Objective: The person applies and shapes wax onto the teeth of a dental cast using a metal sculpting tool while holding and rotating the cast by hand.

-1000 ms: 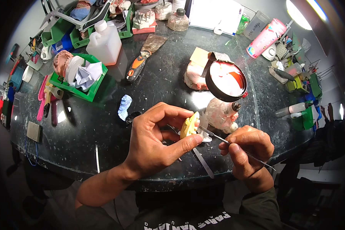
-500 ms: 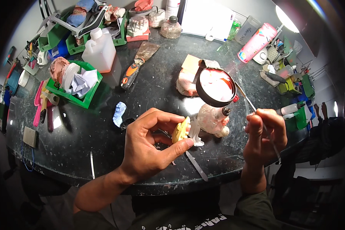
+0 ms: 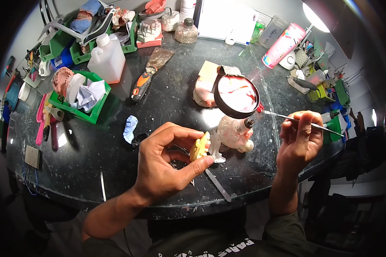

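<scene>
Dark bench: the scuffed top carries the round bottle, a clear one with a dark neck.
Green bin: well apart to the left of the round bottle and farther from the person; its wall surrounds a pink dental model and crumpled paper.
Scraper: flat-bladed with an orange-and-black handle, lying beyond the round bottle and to its left.
Left hand: left of the round bottle and nearer the person, pinching the yellow model between thumb and fingers.
Right hand: right of the round bottle, thumb and fingers closed around the slim tool.
Black-rimmed dish: just beyond the round bottle, its rim above the neck in the view.
Slim tool: thin metal, right of the round bottle, jutting from both sides of the right hand's grip.
Yellow model: at the left hand's fingertips, tilted, toothed side toward the round bottle, apart from the slim tool.
</scene>
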A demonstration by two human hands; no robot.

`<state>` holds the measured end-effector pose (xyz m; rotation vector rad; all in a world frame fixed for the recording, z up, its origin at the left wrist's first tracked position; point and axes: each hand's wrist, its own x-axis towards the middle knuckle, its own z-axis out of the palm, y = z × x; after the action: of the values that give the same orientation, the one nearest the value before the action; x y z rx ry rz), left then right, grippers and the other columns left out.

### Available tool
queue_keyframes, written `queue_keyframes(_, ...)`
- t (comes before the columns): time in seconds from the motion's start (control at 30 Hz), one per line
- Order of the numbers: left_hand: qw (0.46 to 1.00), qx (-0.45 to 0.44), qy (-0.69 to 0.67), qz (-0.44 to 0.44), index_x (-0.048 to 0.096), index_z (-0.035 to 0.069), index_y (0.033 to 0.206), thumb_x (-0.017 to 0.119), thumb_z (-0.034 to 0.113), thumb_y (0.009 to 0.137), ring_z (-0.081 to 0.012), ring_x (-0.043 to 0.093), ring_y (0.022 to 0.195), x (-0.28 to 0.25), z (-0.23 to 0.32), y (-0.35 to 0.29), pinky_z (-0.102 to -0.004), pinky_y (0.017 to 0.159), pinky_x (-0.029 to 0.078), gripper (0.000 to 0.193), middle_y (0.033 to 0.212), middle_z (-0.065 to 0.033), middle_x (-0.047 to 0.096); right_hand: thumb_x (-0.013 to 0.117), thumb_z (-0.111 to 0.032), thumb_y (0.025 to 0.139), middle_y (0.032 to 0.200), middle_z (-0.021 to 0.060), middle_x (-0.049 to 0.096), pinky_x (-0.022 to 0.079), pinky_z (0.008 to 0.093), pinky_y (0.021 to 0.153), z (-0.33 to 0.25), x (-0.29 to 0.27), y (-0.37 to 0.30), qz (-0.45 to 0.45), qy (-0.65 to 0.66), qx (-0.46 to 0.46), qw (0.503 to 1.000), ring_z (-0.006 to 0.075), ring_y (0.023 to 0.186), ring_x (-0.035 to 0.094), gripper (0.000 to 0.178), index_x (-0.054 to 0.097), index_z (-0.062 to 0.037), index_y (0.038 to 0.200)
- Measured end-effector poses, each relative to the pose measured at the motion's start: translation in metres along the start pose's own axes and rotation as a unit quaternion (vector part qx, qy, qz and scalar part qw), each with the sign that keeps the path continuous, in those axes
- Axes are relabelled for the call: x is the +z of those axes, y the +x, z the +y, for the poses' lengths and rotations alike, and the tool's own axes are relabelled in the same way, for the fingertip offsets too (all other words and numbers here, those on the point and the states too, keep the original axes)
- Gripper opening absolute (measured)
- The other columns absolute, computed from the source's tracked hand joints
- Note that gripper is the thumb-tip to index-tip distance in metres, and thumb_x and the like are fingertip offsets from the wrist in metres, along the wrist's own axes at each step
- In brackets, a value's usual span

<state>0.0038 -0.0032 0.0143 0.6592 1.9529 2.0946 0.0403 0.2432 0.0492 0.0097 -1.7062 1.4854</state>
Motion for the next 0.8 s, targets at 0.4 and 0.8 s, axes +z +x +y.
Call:
queue_keyframes(0.4,1.000,-0.011,-0.001,-0.004,0.062,-0.001,0.112,0.080,-0.004,0.078,-0.0130,0.068,0.094,0.001,-0.003,0.000,-0.0236,0.074,0.060,0.038,0.102,-0.0080,0.063,0.059,-0.017,0.101,0.077,0.0043,0.062,0.043,0.0189,0.047,0.009,-0.003,-0.006,-0.020,0.047,0.067,0.996,0.0074,0.058,0.060,0.014,0.056,-0.0057,0.094)
queue_keyframes(0.8,1.000,-0.027,-0.011,-0.007,0.060,-0.001,0.114,0.081,-0.004,0.078,-0.0129,0.068,0.095,0.002,-0.003,-0.001,-0.0252,0.076,0.061,0.042,0.102,-0.0099,0.067,0.057,-0.019,0.102,0.076,0.0059,0.061,0.041,0.0202,0.045,0.006,-0.001,-0.011,-0.016,0.034,0.063,0.997,0.0084,0.056,0.058,0.017,0.054,-0.0048,0.094)
